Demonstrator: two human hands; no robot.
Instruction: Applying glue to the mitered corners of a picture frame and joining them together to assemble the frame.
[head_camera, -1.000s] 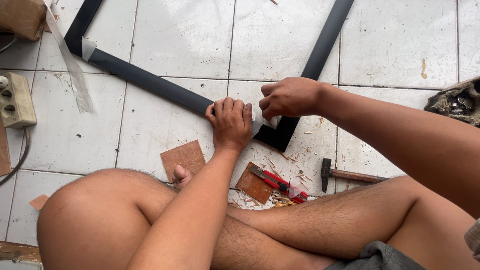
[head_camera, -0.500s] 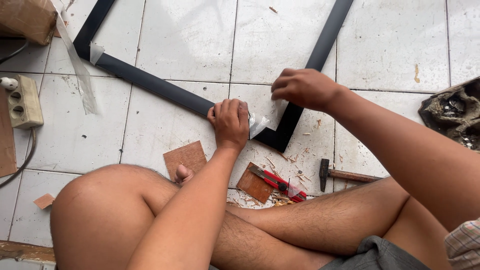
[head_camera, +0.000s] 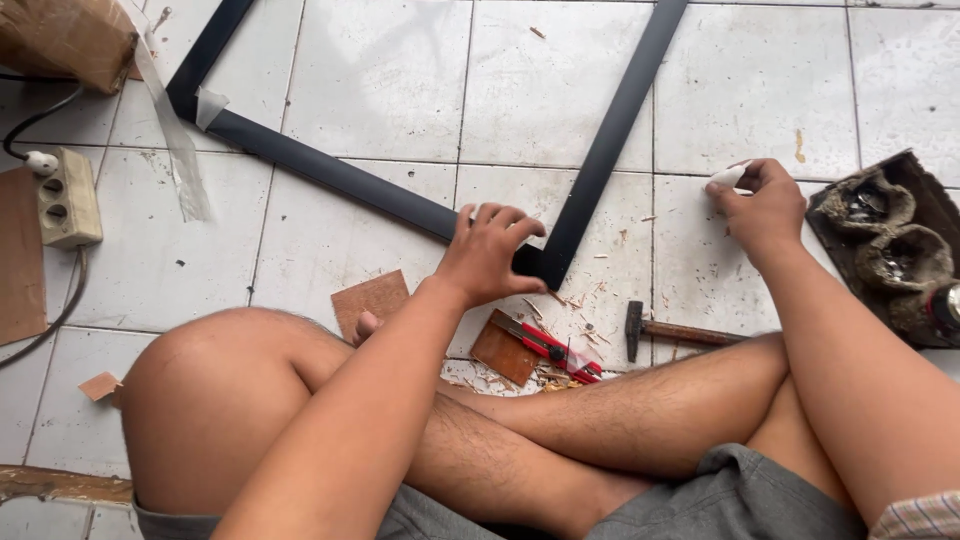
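A black wooden frame lies flat on the white tiled floor, its near corner pointing at me. My left hand presses down on that corner, fingers curled over the black bars. My right hand is off to the right above the tiles, pinching a small white piece between thumb and fingers. A strip of pale tape wraps the frame's far left corner. My bare legs are crossed in front of me.
A red-handled cutter lies on a brown board scrap amid wood shavings, a small hammer beside it. A dark tray with bowls sits at right. A power strip and a brown paper bundle sit at left.
My right hand has left the frame corner and swung out to the right with the white piece. My left hand stays on the corner.
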